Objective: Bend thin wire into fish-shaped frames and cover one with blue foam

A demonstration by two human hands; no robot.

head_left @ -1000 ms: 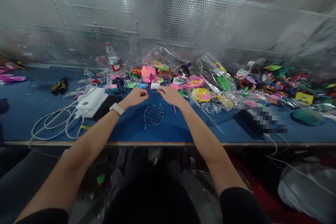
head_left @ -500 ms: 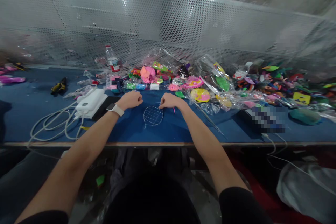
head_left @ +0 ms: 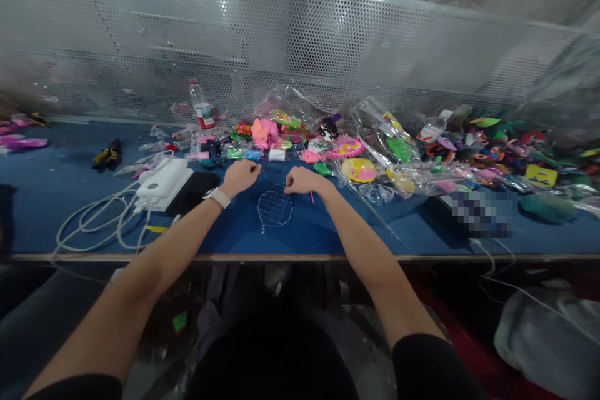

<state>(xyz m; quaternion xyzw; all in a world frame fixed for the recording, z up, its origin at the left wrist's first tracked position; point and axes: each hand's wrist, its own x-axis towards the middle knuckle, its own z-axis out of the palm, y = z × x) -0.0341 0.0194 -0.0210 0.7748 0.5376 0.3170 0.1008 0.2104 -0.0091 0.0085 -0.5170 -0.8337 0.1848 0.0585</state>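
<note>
A round leaf-shaped wire frame (head_left: 275,225), crossed by thin wires in a grid, lies on the blue tabletop with a small twisted tail at its lower left. My right hand (head_left: 302,180) is pinched closed at its upper right edge, and a thin wire runs left from the fingertips. Above and left of the frame, my left hand (head_left: 240,176) is closed with its fingers curled together; a faint thin line shows beside the fingertips, too fine to make out. A pink stick-like thing (head_left: 312,198) lies just beyond my right hand's wrist side.
Plastic-wrapped colourful craft pieces (head_left: 347,147) line the back, with a bottle (head_left: 204,114) among them. A white power adapter (head_left: 164,184) with looped cables lies left. A thin metal rod (head_left: 379,219) and a dark device (head_left: 450,215) lie right. A perforated metal panel (head_left: 309,44) stands behind.
My left hand has moved slightly right and up, its wrist turning. My right hand stays nearly in place by the wire frame.
</note>
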